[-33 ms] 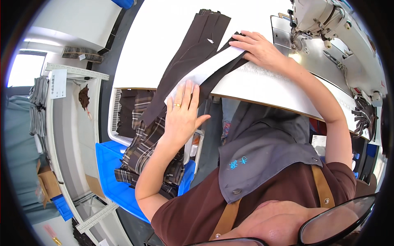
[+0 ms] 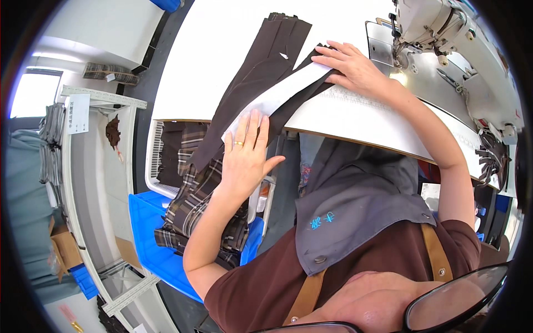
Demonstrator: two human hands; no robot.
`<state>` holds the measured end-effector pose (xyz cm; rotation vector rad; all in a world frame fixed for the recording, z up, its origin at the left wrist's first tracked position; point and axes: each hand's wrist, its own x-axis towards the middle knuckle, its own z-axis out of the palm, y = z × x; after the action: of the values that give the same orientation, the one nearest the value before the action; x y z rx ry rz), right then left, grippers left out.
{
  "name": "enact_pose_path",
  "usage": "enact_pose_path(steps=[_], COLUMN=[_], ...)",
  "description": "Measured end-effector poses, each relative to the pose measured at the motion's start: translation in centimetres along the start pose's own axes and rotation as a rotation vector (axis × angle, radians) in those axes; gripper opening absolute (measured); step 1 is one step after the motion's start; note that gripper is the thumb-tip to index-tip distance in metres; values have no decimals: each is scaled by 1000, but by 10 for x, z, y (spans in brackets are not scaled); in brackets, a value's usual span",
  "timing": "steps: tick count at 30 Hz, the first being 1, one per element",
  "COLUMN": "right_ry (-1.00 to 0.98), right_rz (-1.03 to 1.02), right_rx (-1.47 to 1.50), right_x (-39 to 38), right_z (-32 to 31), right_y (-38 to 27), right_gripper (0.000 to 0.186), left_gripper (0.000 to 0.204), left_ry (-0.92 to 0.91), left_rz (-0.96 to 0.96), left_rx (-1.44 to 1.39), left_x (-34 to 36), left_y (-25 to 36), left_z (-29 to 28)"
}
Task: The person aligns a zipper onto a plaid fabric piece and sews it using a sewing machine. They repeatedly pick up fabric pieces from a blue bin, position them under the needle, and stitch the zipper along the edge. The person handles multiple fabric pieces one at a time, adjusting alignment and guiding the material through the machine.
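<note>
A long white strip (image 2: 283, 91), which looks like interfacing or a template, lies slantwise on dark brown cloth (image 2: 244, 91) over the white table. My left hand (image 2: 247, 152) rests flat on the strip's lower end, fingers stretched and thumb apart. At the upper end, my right hand (image 2: 355, 66) lies with spread fingers on the strip and the dark cloth edge. Beyond them is a stack of folded dark brown pieces (image 2: 284, 36) with a small white mark. The cloth's lower left end hangs over the table edge.
A sewing machine (image 2: 444, 33) stands at the right, with scissors (image 2: 452, 80) on its bed. A ruler scale (image 2: 361, 102) runs along the table's near edge. Below left, plaid cloth (image 2: 194, 205) lies over a blue bin (image 2: 150, 233). A white rack (image 2: 72, 166) stands further left.
</note>
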<state>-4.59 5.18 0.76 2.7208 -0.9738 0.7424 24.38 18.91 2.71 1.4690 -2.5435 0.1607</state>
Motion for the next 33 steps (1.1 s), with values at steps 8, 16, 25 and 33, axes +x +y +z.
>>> enact_pose_path(steps=[8,16,25,33], right_ry=[-216,149,-88,260], right_rz=[89,-172,69,165], right_rx=[417,100,102,436], right_x=[25,60,48,29], right_z=[-12,15,22,29], right_y=[-13,-21,-39,-31], right_gripper=[37,15,21,31], left_gripper=[49,32,35,14], left_ry=[115,99,46,91], left_rz=[-8,-41,-282,-463], left_rx=[-131,-3,-617,-1079], left_x=[17,54,89,97], left_y=[-7,-23,-80,-96], left_z=[-2,-11,0,-23])
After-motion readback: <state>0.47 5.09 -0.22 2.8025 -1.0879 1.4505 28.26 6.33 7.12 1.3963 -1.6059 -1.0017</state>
